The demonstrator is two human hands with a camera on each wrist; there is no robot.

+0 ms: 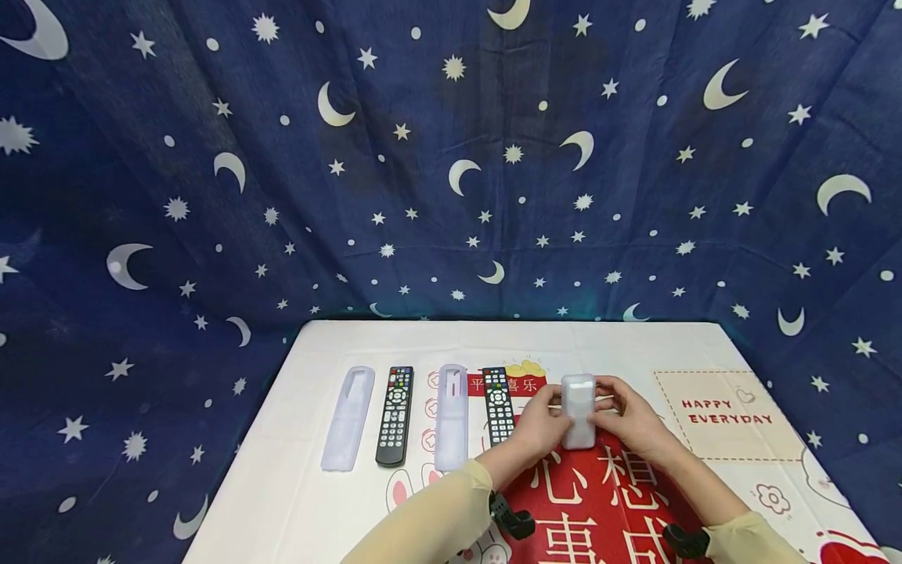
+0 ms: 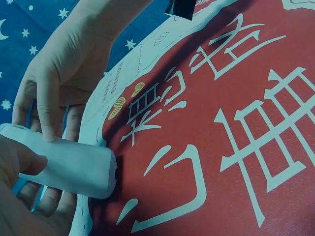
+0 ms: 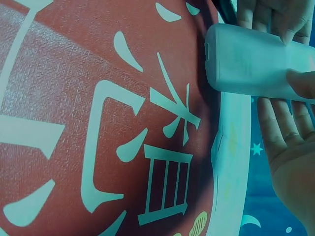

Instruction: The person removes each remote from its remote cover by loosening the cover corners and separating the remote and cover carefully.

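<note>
A short, frosted white remote control cover [image 1: 579, 411] stands upright between both hands near the table's right middle. The left hand [image 1: 541, 424] pinches its left side, thumb in front and fingers behind. From the other side, the right hand [image 1: 629, 417] grips its right edge between thumb and fingers. In the left wrist view the cover [image 2: 78, 164] has rounded corners and a smooth face. A small slot marks the end of the cover [image 3: 246, 61] in the right wrist view. Whether a remote is inside it, I cannot tell.
Left of the hands lie a long clear cover [image 1: 348, 419], a black remote [image 1: 395, 415], another long cover [image 1: 452, 423] and a second black remote [image 1: 499, 403], its lower end hidden by the left arm. A printed cloth [image 1: 310, 501] covers the table; a starry curtain [image 1: 451, 196] hangs behind.
</note>
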